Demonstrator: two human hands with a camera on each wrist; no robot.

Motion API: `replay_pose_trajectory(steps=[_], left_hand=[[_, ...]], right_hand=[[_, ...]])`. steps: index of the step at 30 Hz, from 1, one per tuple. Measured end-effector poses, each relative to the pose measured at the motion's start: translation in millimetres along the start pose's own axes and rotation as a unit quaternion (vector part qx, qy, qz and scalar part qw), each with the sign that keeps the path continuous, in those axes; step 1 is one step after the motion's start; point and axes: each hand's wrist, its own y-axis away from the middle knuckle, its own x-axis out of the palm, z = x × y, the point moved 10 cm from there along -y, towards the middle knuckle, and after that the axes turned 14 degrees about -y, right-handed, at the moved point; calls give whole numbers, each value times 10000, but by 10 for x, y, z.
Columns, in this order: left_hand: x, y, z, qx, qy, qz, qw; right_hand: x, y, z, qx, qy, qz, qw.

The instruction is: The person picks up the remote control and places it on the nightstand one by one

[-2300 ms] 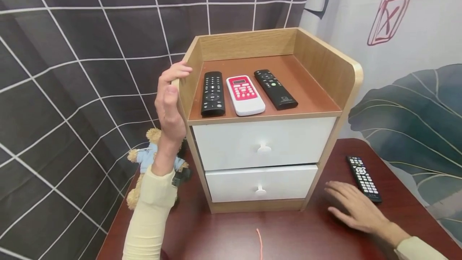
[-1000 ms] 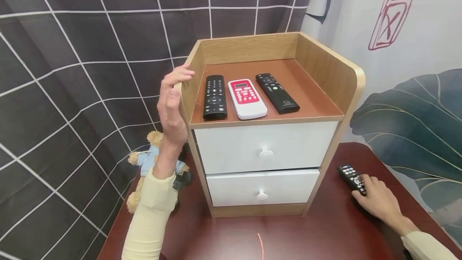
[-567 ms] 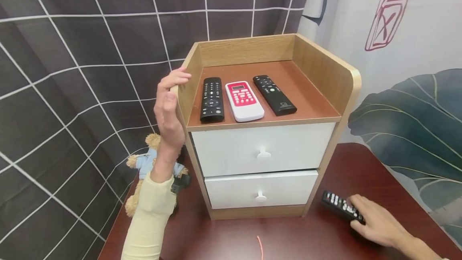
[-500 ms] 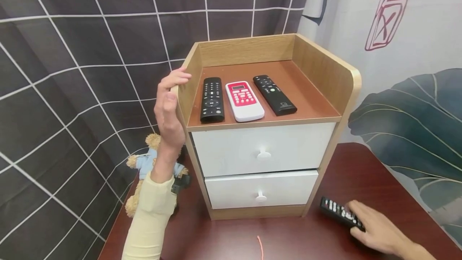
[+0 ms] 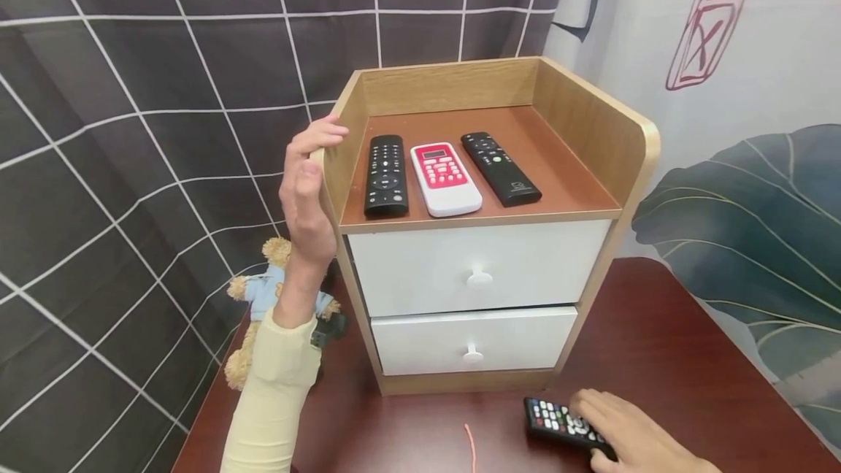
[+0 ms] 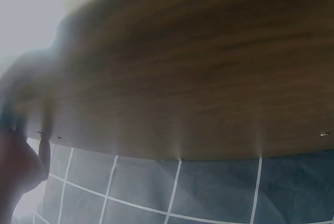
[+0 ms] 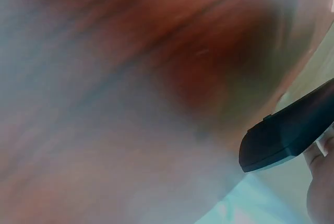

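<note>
My left hand (image 5: pixel 307 192) holds the left side panel of a small wooden cabinet (image 5: pixel 594 115), fingers hooked over its upper edge. In the left wrist view the panel's wooden face (image 6: pixel 182 88) fills most of the picture. My right hand (image 5: pixel 631 435) grips a black remote control (image 5: pixel 555 418) with rows of pale buttons, low over the table in front of the cabinet's right corner. In the right wrist view the remote's dark end sticks out beyond the fingers (image 7: pixel 314 158). On the cabinet top lie a black remote (image 5: pixel 386 175), a white-and-red remote (image 5: pixel 453 195) and another black remote (image 5: pixel 502 170).
Two white drawers, an upper (image 5: pixel 420 268) and a lower (image 5: pixel 420 341), have small knobs. A teddy bear (image 5: pixel 264 292) in blue sits behind the left forearm. A short orange-red string (image 5: pixel 471 447) lies on the dark red table (image 5: pixel 663 334). Dark checked cloth (image 5: pixel 131 166) hangs at back and left.
My right hand took hold of the remote at the table's right side and brought it left and nearer, turning it sideways. The left hand stays on the cabinet panel.
</note>
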Motion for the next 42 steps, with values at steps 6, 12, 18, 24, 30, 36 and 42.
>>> replay_pose_trajectory(steps=[6,12,18,24,30,36,42], left_hand=[[-11,21,-5,39,23,27,10000],[-6,-5,-12,82,-76,99,9999],[15,-9,-21,63,-15,62,10000],[-9,6,-12,5,16,24,10000],[19,22,6,-20,0,105,9999],[16,-13,19,-106,-117,65,9999],[-6,-16,15,-155,-166,66,9997]], right_hand=[[78,-209,509,-1203,-61,156,9926],[59,-428,1065,-2639,-7,88,9645],[-88,-553,1514,-3690,437,-139,9283],[-363,-761,1913,-3724,223,147,9277],[-810,-1005,2303,-3425,-487,324,9377],[-1135,-1232,2532,-3062,-452,481,9497],[-1447,-1357,2730,-3223,-65,548,9450]])
